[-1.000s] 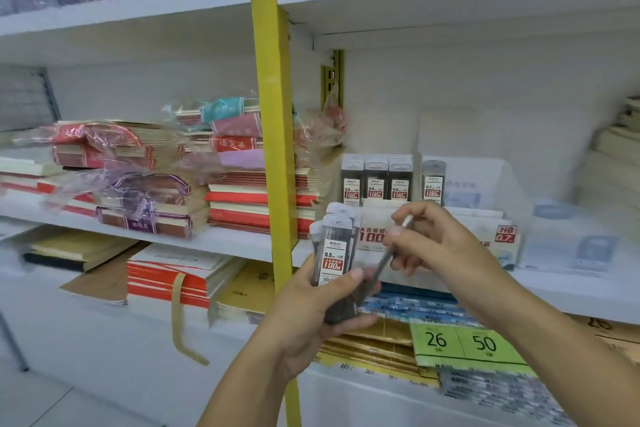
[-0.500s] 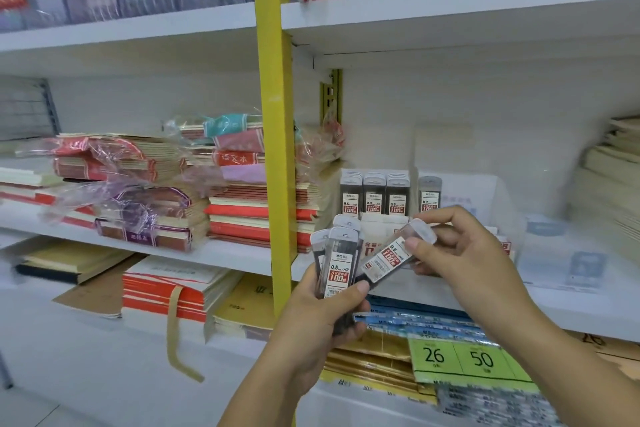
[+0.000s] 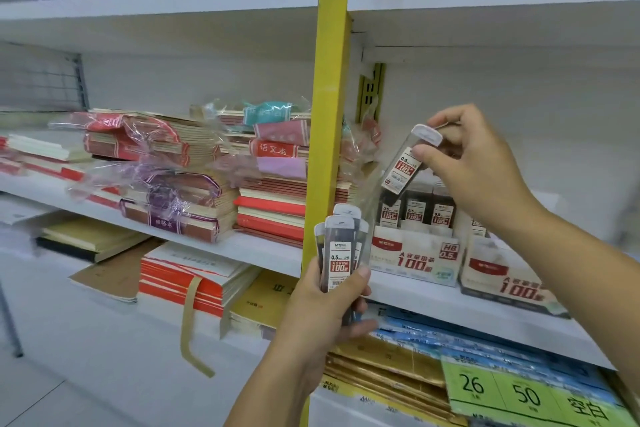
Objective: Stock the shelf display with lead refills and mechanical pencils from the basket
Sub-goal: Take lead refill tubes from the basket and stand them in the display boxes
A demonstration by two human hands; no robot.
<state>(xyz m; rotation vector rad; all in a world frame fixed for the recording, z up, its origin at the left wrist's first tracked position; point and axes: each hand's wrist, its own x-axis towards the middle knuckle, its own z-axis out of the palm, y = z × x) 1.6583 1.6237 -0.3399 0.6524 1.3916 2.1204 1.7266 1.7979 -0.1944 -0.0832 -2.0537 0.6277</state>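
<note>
Head view, single entry.

Change noted: the right hand (image 3: 474, 163) has lifted one lead refill case (image 3: 410, 163) away from the bundle and up over the display box (image 3: 414, 253); half a second ago that case lay low, close against the bundle. It now hangs tilted, white cap uppermost, pinched between thumb and fingers near the cap, its lower end just above the standing refills (image 3: 415, 213). Judged meaning — one more unit is about to be slotted into the row.

Left hand (image 3: 329, 308): clasped around the bundle of refill cases (image 3: 341, 253), held upright in front of the shelf edge (image 3: 433, 302), stock remaining to place.

Surroundings: a second display box (image 3: 498, 270) just right of the first; stacked notebooks (image 3: 270, 204) in torn plastic wrap to the left beyond the yellow upright (image 3: 329, 114); green price tag (image 3: 502, 392) on the shelf below. Basket and mechanical pencils — not in view.

Obstacles: the standing refills already crowd the box's back row, so the free slot is narrow; the right forearm hides part of the second box.
</note>
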